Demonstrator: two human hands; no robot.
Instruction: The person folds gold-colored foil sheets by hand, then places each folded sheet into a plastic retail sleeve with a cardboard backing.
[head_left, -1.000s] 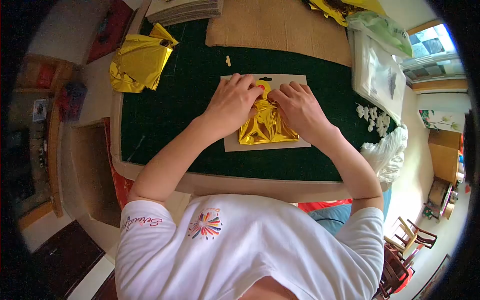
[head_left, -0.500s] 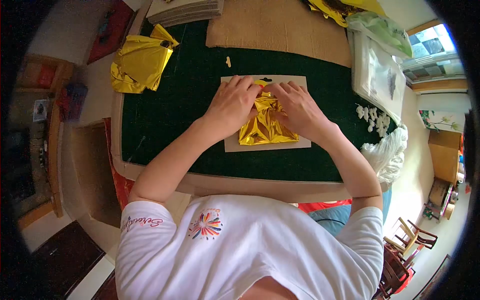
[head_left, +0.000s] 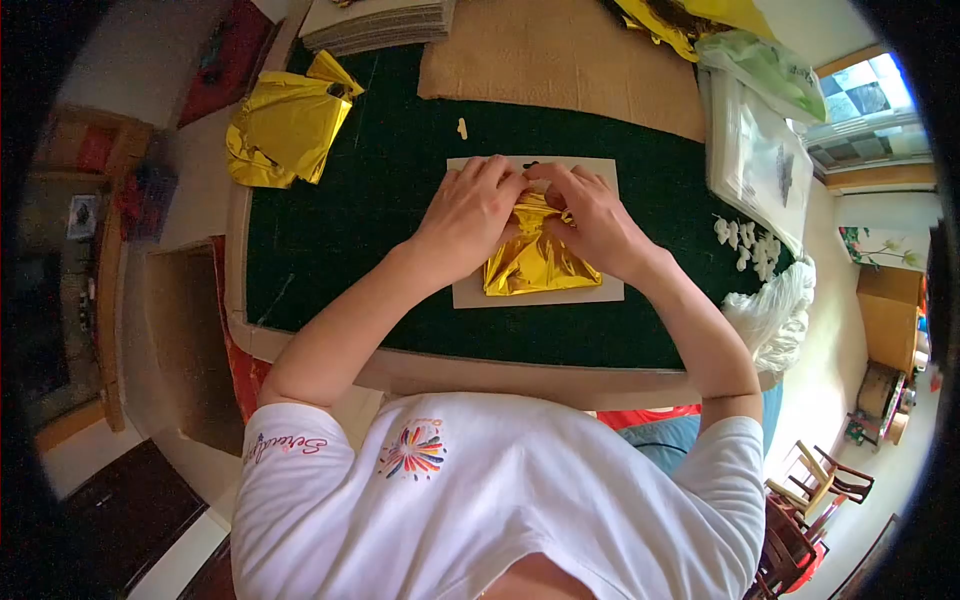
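Working at the top of the gold foil (head_left: 543, 265) on the card (head_left: 610, 285) on the green surface (head_left: 350, 225), we curl our left hand (head_left: 472, 215) and right hand (head_left: 602, 220) fingers inward, can't tell if they pinch, and probably need gentle, even moves next.

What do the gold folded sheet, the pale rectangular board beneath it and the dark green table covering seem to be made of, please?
Gold folded sheet: probably metallised plastic film, glossy, given its mirror-like highlights and sharp creases.
Pale rectangular board: likely matt cardboard, being flat and dull.
Dark green table covering: perhaps felt or carpet, matt and unreflective.
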